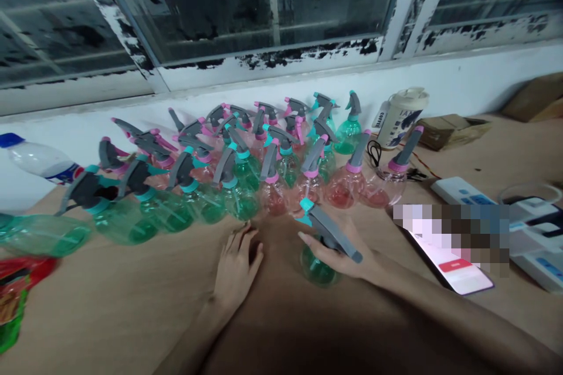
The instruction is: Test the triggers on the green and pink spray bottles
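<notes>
My right hand [345,249] is wrapped round the neck of a green spray bottle [320,268] with a grey and turquoise trigger head. That bottle stands on the wooden table [145,310], apart from the others. My left hand [237,261] lies on the table with its fingers apart and nothing in it. Just beyond its fingertips is a green spray bottle [241,202] at the front of a crowded group. A pink spray bottle [275,194] and another pink spray bottle [308,187] stand nearest beyond my right hand.
Several more spray bottles fill the back of the table. At right are a lit phone [466,272], white boxes [466,190], a paper cup [402,114], a cable [375,154] and a cardboard box [453,130]. At left lie a plastic drink bottle [37,158] and a red-green packet [17,293].
</notes>
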A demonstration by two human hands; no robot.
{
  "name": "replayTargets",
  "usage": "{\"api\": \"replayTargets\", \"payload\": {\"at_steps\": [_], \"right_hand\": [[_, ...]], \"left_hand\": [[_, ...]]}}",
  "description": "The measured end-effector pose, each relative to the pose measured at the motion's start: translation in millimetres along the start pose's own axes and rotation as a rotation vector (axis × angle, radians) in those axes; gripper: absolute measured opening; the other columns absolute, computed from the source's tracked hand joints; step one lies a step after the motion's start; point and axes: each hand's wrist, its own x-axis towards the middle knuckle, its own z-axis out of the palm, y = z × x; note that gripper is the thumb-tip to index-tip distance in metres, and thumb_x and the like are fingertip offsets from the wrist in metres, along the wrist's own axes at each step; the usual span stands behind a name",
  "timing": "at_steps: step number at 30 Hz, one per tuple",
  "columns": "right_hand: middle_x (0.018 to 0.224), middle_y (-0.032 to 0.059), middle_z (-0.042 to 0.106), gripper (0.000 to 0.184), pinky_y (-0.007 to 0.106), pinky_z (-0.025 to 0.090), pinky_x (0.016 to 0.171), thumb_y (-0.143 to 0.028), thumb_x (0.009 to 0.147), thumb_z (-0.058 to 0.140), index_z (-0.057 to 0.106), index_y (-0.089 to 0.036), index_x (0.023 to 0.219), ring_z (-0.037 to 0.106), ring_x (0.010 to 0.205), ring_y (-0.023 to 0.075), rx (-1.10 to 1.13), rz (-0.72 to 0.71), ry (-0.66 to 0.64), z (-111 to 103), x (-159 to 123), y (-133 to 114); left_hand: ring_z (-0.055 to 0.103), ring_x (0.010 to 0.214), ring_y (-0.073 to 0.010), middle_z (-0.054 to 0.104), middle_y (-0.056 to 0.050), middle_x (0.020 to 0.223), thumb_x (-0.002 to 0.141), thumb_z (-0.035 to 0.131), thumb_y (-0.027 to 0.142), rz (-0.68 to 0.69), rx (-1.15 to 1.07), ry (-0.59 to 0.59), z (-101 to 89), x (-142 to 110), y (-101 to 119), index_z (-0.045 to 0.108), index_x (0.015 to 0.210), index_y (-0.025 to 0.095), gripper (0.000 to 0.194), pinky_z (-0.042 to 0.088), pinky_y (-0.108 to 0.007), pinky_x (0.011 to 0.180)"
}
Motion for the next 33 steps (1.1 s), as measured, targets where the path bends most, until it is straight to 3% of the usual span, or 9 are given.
{"api": "replayTargets", "payload": {"at_steps": [9, 17, 23, 26, 30, 33], "right_hand": [[0.073, -0.001, 0.06, 0.002, 0.031, 0.05, 0.062, -0.024, 0.081, 0.054, 0.054, -0.024, 0.082, 0.06, 0.065, 0.0155, 0.033, 0.013, -0.07, -9, 0, -4], [0.082, 0.0031, 0.062, 0.013, 0.037, 0.052, 0.069, -0.031, 0.081, 0.053, 0.058, -0.026, 0.093, 0.062, 0.076, 0.0205, 0.078, 0.068, -0.093, -12, 5, -8], [0.1, 0.0036, 0.063, 0.031, 0.042, 0.049, 0.085, -0.026, 0.081, 0.055, 0.053, -0.028, 0.112, 0.06, 0.099, 0.0227, 0.062, 0.041, -0.092, -4, -3, 3], [0.093, 0.0027, 0.063, 0.025, 0.038, 0.052, 0.074, -0.022, 0.08, 0.055, 0.054, -0.026, 0.104, 0.063, 0.085, 0.0203, 0.052, 0.048, -0.077, -4, -3, 3], [0.062, -0.0037, 0.053, 0.01, 0.029, 0.047, 0.051, -0.017, 0.076, 0.053, 0.054, -0.025, 0.084, 0.054, 0.052, 0.0135, -0.018, 0.048, -0.119, -12, 5, -5], [0.064, -0.0021, 0.058, 0.011, 0.03, 0.048, 0.053, -0.02, 0.078, 0.052, 0.057, -0.025, 0.086, 0.057, 0.056, 0.015, -0.074, 0.026, -0.129, -17, 10, -12]], "left_hand": [[0.051, 0.114, -0.0277, 0.057, -0.01, 0.122, 0.091, 0.043, 0.028, 0.019, 0.041, -0.004, 0.1, 0, 0, 0.056, 0.111, 0.018, 0.026, 0.041, -0.047, 0.098], [0.046, 0.122, -0.0266, 0.054, -0.01, 0.129, 0.092, 0.042, 0.028, 0.023, 0.038, -0.028, 1.3, -2, 0, 0.054, 0.118, 0.017, 0.031, 0.038, -0.046, 0.102], [0.043, 0.125, -0.0265, 0.051, -0.012, 0.132, 0.093, 0.04, 0.028, 0.041, 0.056, -0.053, 1.8, -3, 0, 0.052, 0.12, 0.015, 0.033, 0.035, -0.047, 0.104], [0.042, 0.126, -0.0266, 0.051, -0.012, 0.133, 0.093, 0.04, 0.029, 0.04, 0.058, -0.055, 1.8, -3, 0, 0.052, 0.121, 0.016, 0.033, 0.035, -0.048, 0.105], [0.042, 0.127, -0.0264, 0.049, -0.013, 0.135, 0.093, 0.04, 0.029, 0.045, 0.075, -0.073, 1.7, -3, 1, 0.052, 0.123, 0.014, 0.035, 0.034, -0.047, 0.106], [0.042, 0.128, -0.0264, 0.049, -0.013, 0.136, 0.094, 0.039, 0.029, 0.062, 0.112, -0.081, 2.2, -4, 0, 0.051, 0.124, 0.013, 0.036, 0.033, -0.048, 0.107]]}}
